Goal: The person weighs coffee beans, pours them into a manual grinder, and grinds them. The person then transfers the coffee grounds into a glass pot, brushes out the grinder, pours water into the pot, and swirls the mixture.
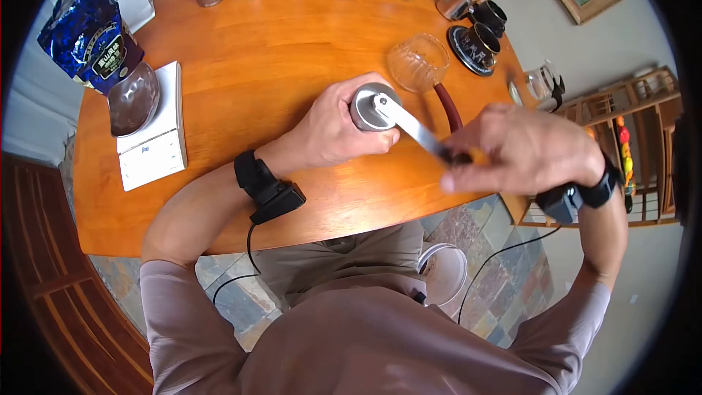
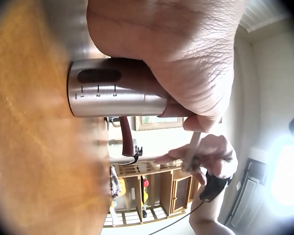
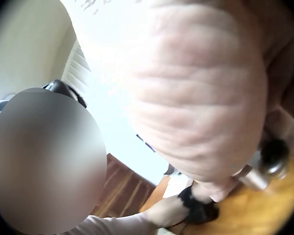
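Centrally, left hand [image 1: 340, 124] curled round steel grinder [image 1: 374, 107]; right hand [image 1: 530, 148], fingers bent, grips crank knob [image 1: 459, 159] at right.

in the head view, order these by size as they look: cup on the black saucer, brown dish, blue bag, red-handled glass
1. blue bag, largest
2. brown dish and red-handled glass, too alike to rank
3. cup on the black saucer, smallest

Bright daylight, soft sheen on the table [image 1: 292, 51], right hand [image 1: 530, 148] motion-blurred, dark curved edges, glare whitening both wrist views.
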The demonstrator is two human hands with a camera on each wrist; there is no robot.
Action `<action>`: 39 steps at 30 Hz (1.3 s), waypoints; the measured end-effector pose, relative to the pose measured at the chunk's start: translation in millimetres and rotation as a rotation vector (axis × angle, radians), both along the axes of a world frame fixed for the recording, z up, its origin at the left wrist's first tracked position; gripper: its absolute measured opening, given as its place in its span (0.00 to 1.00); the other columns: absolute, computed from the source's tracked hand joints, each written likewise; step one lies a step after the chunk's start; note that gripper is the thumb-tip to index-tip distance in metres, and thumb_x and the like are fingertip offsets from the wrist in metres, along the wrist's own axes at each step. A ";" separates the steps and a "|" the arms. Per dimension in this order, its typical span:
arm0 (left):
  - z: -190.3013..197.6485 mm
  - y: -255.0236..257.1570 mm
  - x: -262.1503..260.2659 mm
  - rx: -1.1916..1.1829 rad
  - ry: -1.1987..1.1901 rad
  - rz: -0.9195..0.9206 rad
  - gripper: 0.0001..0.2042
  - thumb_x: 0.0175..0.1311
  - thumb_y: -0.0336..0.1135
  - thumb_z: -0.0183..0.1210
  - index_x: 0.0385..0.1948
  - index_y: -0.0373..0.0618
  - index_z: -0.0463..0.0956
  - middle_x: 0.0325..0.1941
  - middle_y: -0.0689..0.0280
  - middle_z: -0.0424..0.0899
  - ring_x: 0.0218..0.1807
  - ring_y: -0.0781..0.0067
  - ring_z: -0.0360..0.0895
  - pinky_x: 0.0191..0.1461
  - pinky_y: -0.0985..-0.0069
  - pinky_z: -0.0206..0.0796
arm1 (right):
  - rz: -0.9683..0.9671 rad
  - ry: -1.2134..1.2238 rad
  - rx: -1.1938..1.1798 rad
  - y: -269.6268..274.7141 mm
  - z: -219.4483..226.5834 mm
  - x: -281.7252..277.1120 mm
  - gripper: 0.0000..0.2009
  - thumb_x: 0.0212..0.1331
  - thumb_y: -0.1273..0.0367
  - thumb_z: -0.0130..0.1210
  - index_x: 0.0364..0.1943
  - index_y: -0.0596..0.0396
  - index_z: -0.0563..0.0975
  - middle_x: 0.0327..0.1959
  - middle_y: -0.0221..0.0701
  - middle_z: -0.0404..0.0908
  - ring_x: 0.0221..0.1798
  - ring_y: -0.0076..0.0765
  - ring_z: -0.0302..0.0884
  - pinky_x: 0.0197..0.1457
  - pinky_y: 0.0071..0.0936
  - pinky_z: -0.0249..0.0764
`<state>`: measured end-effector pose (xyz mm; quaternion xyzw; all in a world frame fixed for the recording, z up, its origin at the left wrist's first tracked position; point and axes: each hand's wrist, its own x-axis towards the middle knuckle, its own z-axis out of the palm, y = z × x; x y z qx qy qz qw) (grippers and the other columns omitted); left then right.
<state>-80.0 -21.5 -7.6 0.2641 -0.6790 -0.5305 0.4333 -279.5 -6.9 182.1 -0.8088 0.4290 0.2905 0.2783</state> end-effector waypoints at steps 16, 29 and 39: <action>-4.3 -1.9 2.7 0.007 -0.086 0.024 0.13 0.52 0.34 0.69 0.37 0.42 0.77 0.31 0.69 0.80 0.34 0.78 0.75 0.42 0.75 0.69 | 0.282 -0.279 -0.456 -83.4 -47.7 23.3 0.27 0.68 0.47 0.55 0.54 0.58 0.82 0.26 0.33 0.82 0.31 0.32 0.76 0.37 0.32 0.73; -6.1 -4.3 -0.9 -0.159 -0.044 0.051 0.12 0.53 0.30 0.69 0.37 0.43 0.77 0.33 0.70 0.82 0.34 0.81 0.77 0.40 0.78 0.70 | 0.253 -0.269 -0.015 45.8 -23.7 6.9 0.21 0.65 0.55 0.62 0.25 0.58 0.78 0.12 0.36 0.69 0.14 0.43 0.69 0.20 0.37 0.65; -13.6 -6.6 -1.5 -0.170 0.000 0.076 0.14 0.51 0.32 0.72 0.37 0.43 0.78 0.32 0.70 0.83 0.34 0.80 0.78 0.39 0.79 0.71 | 0.134 -1.169 0.175 149.2 -150.8 121.6 0.29 0.67 0.63 0.59 0.65 0.64 0.61 0.60 0.52 0.66 0.62 0.55 0.68 0.60 0.39 0.74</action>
